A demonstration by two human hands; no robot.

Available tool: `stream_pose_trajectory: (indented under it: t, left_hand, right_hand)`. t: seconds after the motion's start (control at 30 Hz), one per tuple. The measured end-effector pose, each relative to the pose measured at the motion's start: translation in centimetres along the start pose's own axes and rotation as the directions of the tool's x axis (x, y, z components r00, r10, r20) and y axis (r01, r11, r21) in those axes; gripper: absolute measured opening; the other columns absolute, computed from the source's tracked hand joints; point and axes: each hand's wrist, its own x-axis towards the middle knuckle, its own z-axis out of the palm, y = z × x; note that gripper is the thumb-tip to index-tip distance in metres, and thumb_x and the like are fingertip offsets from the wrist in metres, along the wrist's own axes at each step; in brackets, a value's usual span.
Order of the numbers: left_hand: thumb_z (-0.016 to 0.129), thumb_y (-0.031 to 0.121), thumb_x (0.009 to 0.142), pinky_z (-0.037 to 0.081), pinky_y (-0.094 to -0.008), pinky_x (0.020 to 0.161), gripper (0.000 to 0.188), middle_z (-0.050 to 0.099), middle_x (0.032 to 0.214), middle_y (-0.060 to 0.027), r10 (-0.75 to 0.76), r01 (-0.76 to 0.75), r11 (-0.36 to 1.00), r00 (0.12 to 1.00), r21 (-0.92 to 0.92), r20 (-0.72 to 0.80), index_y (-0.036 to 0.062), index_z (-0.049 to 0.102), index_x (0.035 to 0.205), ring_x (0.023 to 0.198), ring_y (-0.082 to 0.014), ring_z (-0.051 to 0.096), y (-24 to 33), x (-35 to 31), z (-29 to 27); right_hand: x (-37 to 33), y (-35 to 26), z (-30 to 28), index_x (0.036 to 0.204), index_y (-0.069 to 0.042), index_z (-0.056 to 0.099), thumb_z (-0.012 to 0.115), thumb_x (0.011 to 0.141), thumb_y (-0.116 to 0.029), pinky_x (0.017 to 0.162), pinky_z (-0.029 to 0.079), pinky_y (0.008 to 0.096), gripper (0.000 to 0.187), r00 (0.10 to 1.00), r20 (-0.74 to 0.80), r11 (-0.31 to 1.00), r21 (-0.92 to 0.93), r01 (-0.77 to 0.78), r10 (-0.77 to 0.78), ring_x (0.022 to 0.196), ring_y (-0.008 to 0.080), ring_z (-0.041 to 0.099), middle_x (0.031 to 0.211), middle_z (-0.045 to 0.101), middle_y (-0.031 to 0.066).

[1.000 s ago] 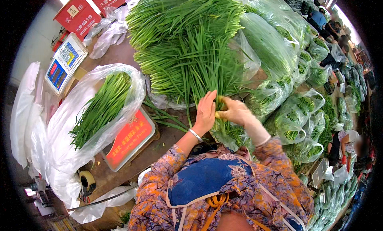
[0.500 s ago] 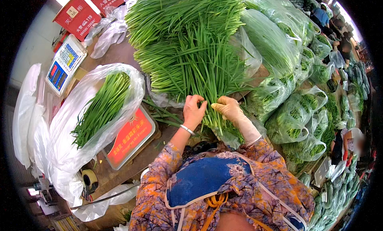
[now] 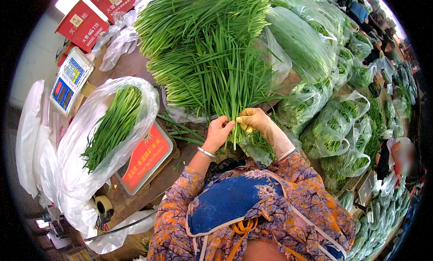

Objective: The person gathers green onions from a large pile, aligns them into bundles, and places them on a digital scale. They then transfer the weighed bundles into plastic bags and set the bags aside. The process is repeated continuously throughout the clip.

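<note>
A large heap of green chives [image 3: 203,49] lies before me, its stalk ends toward the left and toward me. My left hand [image 3: 219,133], bare with a silver bangle at the wrist, grips a bunch of chives [image 3: 233,103] near the pale stalk ends. Close against it from the right, my right hand [image 3: 255,120], in a cream glove, has its fingers curled on the same bunch. The leaves of this bunch run up over the heap, and its cut ends hang just below my fingers. Some right fingertips are hidden.
On the left, an open plastic bag of chives [image 3: 118,121] rests on a scale's red platform [image 3: 146,159]; its display [image 3: 71,78] stands behind. A tape roll [image 3: 104,206] lies nearby. Filled bags [image 3: 306,49] crowd the right. Red bins [image 3: 83,24] stand at the far left.
My hands have come together on the bunch, the left shifting slightly right. The right fingers have curled inward. The whole view has shifted a little.
</note>
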Motion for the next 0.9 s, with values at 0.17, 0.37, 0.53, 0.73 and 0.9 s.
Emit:
stream_pose_trajectory:
  t: [0.17,0.37,0.53,0.73,0.9]
  left_hand:
    - [0.06,0.016,0.079,0.033,-0.0273,0.046,0.024,0.044,0.054,0.0005,-0.038,0.032,0.995,0.998,-0.098,-0.057,-0.0011,0.051,0.065,0.051,-0.0072,0.038,1.3,-0.6,0.5]
    - [0.059,0.016,0.08,0.037,-0.0257,0.05,0.019,0.051,0.059,0.0002,-0.058,0.049,0.997,0.981,-0.056,-0.184,-0.0026,0.059,0.076,0.054,-0.0071,0.044,1.1,-0.7,0.2]
    - [0.058,0.014,0.082,0.037,-0.0247,0.05,0.017,0.051,0.06,0.001,-0.073,0.054,0.992,0.984,-0.117,-0.165,-0.0022,0.059,0.079,0.054,-0.0061,0.043,-0.4,-0.3,0.2]
    - [0.052,0.013,0.086,0.033,-0.0217,0.05,0.015,0.051,0.068,0.0039,-0.062,0.038,0.985,0.987,-0.167,-0.146,-0.0004,0.059,0.086,0.058,-0.0035,0.04,-0.4,-0.5,0.4]
    - [0.052,0.012,0.086,0.034,-0.0218,0.052,0.015,0.051,0.071,0.0038,-0.052,0.031,0.988,0.989,-0.154,-0.14,-0.001,0.059,0.087,0.06,-0.0037,0.041,-0.7,-0.6,0.4]
  right_hand:
    - [-0.2,-0.2,0.4,0.079,-0.004,0.06,0.065,0.079,-0.02,0.043,0.041,0.0212,0.017,1.0,-0.005,1.0,-0.02,-0.014,0.014,0.047,0.009,0.05,0.061,0.058,0.0025]
    - [-0.6,-1.1,0.9,0.079,-0.006,0.059,0.063,0.082,-0.022,0.037,0.034,0.0176,0.017,0.984,-0.147,0.988,0.097,0.118,-0.103,0.041,0.0061,0.047,0.058,0.058,0.0019]
    - [-0.9,-1.6,1.1,0.09,-0.006,0.062,0.064,0.082,-0.027,0.037,0.032,0.0166,0.023,0.984,-0.126,0.984,0.107,0.143,-0.129,0.041,0.0045,0.047,0.062,0.06,0.002]
    - [-0.2,-1.6,1.6,0.095,-0.001,0.061,0.066,0.078,-0.025,0.044,0.043,0.0237,0.029,0.997,-0.057,0.965,-0.258,0.033,-0.049,0.049,0.0102,0.054,0.065,0.062,0.0056]
    - [-0.5,-1.8,2.3,0.09,0.0,0.062,0.063,0.077,-0.022,0.046,0.044,0.0251,0.026,0.98,-0.163,0.948,-0.313,0.056,-0.112,0.051,0.012,0.057,0.067,0.063,0.0088]
